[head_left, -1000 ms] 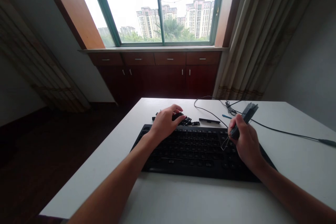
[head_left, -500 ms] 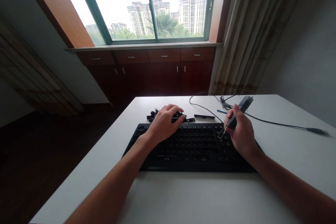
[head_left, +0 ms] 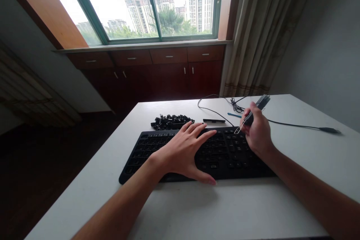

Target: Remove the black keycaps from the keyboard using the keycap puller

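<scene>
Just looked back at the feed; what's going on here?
A person's right grip holds a grey tool over the keyboard's right side. The left grip is spread open over the middle; contact is unclear. Loose black caps lie piled behind the keyboard, with a black bar to their right.

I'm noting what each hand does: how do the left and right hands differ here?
The left hand is spread open; the right hand is closed. The left hand shows nothing in its grip, while the right hand grips a dark grey tool. Both are bare, at the black keyboard.
</scene>
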The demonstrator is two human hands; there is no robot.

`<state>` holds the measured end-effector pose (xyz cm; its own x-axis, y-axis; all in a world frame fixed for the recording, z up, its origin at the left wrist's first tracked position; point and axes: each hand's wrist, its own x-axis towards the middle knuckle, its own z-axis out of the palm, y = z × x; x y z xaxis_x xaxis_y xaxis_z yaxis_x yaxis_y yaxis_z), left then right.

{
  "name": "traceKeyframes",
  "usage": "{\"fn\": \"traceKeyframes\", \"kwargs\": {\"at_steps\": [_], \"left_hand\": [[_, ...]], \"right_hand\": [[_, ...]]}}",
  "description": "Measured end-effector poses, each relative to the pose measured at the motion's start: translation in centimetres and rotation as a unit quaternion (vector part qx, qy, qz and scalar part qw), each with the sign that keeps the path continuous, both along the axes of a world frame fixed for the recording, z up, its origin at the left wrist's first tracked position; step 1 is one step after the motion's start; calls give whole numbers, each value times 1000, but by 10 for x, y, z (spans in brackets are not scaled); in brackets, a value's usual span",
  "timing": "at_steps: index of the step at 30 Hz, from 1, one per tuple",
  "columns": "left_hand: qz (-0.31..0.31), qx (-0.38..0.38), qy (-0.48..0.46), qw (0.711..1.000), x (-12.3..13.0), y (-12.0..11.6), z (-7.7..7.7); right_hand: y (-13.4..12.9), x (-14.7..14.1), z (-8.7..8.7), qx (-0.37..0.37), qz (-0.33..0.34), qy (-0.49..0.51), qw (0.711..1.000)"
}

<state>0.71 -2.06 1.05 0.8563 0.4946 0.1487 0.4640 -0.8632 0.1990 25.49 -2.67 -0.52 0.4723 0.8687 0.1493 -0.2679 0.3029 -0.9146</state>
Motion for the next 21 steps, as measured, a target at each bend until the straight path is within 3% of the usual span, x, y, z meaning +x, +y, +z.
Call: {"fn": "traceKeyframes", "kwargs": {"at_steps": [9, 21], "left_hand": [[-5, -23, -9, 1000, 1, -3, -3], [-4, 2, -11, 1000, 0, -1, 6]], "right_hand": [[-4, -3, 3, -3, 5, -19, 1000], [1, 3, 5, 16, -10, -6, 1000]]}}
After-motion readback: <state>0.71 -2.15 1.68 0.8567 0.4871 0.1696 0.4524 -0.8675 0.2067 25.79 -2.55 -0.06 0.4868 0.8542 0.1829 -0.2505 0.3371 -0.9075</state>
